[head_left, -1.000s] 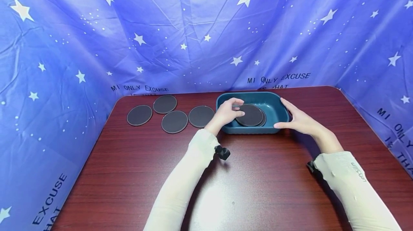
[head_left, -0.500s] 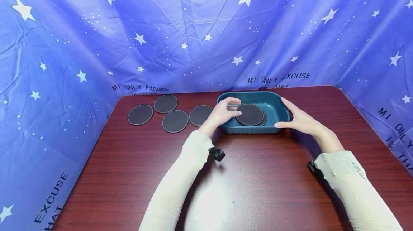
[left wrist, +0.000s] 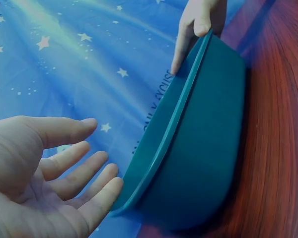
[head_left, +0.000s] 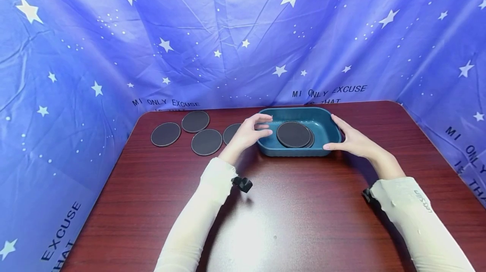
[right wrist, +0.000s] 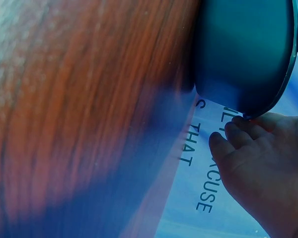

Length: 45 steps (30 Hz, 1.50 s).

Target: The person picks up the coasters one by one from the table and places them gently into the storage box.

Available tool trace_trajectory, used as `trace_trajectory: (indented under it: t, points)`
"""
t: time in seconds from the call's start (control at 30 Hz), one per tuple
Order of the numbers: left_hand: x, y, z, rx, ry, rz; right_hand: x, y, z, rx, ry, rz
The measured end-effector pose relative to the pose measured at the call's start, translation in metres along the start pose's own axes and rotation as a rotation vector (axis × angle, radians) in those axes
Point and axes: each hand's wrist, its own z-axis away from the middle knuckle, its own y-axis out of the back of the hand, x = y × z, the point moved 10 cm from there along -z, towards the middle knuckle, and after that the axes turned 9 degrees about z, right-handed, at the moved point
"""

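In the head view, a teal plastic tub (head_left: 320,130) stands near the table's back edge, with a black round coaster (head_left: 293,134) lying inside it. This coaster overlaps another black coaster (head_left: 312,138) beneath it, mostly hidden. My left hand (head_left: 249,130) is at the tub's left end, thumb and fingers apart with nothing between them; the left wrist view shows the same hand (left wrist: 54,173) with its fingers loosely bent. My right hand (head_left: 353,139) holds the tub's right end, thumb at the front rim and fingers toward the back corner. The right wrist view shows its fingertips near the rim.
Left of the tub lie several more black coasters (head_left: 206,142) on the dark red wooden table (head_left: 288,196). The nearest to the tub (head_left: 230,133) is partly covered by my left hand. A blue star-patterned cloth (head_left: 228,23) hangs behind and at both sides.
My left hand has drawn back leftward from the upper coaster in the tub to the tub's left end. My right hand stays on the tub's right end.
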Motion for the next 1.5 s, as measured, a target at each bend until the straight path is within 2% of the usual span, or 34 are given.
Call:
trace_trajectory:
  t: [0.3,0.73,1.13,1.5]
  points:
    - [0.0,0.03,0.015,0.062,-0.029,0.075,-0.001,0.001,0.0,0.001,0.005,-0.005]
    - [-0.017,0.087,0.042,0.184,0.002,0.145,-0.002,0.002,0.0,0.016,0.024,-0.004]
    - [-0.04,0.141,0.071,0.323,0.02,0.126,-0.002,0.002,0.0,0.017,0.024,-0.001]
    - [-0.066,0.172,0.087,0.424,0.065,0.11,0.0,0.001,-0.001,0.02,0.025,0.001]
